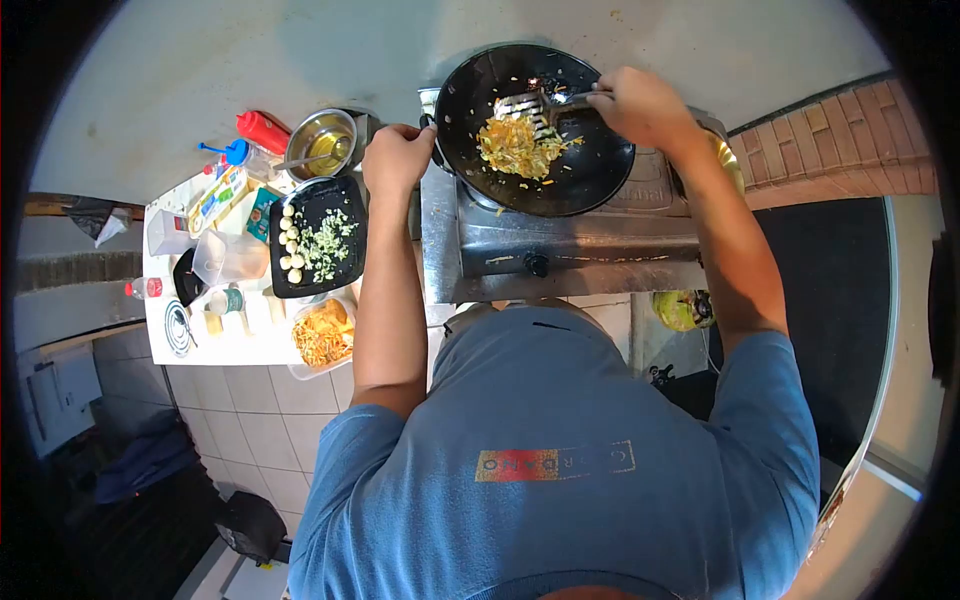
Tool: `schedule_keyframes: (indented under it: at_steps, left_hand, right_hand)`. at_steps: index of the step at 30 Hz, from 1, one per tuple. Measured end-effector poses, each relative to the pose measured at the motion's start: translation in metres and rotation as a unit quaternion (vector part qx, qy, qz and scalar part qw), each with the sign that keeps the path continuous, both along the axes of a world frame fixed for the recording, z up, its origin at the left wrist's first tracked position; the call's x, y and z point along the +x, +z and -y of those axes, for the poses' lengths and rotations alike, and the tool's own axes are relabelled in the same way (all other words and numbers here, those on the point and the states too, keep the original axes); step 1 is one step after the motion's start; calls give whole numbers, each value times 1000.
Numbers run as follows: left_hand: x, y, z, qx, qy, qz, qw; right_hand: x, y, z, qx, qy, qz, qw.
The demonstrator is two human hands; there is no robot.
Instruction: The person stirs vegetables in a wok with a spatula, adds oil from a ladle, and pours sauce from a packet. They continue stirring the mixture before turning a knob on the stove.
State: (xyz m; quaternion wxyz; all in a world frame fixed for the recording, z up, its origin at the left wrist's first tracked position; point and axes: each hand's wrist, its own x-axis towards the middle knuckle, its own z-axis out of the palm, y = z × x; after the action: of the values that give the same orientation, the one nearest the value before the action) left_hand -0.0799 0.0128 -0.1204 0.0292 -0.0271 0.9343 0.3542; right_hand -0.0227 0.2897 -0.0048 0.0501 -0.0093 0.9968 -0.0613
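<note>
Left hand (397,157) clamps handle of round black wok (590,170); right hand (640,105) grips slotted metal spatula (528,103) over yellow fried food (516,145). Risk: hard stirring flings food over rim, wok slides on steel stove (560,245).

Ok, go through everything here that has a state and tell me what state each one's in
Wok: on the stove, yellow food in it.
Spatula: in the right hand, blade over the food.
Left hand: closed on the wok handle.
Black tray: holds chopped greens and pale balls.
Steel bowl: liquid inside.
Red bottle: lying down.
</note>
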Motion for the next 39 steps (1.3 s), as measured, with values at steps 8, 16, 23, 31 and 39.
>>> schedule_keyframes:
  at_steps: [8, 16, 23, 31, 39]
  left_hand:
    - [-2, 2, -4, -16, -6, -6, 1000]
    - [-3, 3, -3, -32, -17, -12, 999]
    - [-3, 3, -6, -37, -2, -37, 999]
    - [-1, 2, -12, -48, 24, -70, 996]
    - [7, 3, -15, 3, 41, -76, 996]
  right_hand:
    - [42, -32, 23, 107, 16, -107, 988]
    - [48, -54, 16, 75, 33, -134, 988]
    - [30, -16, -25, 125, -69, -191, 971]
    - [3, -50, -38, -51, 9, -62, 997]
    - [-24, -46, -51, 65, 31, -175, 982]
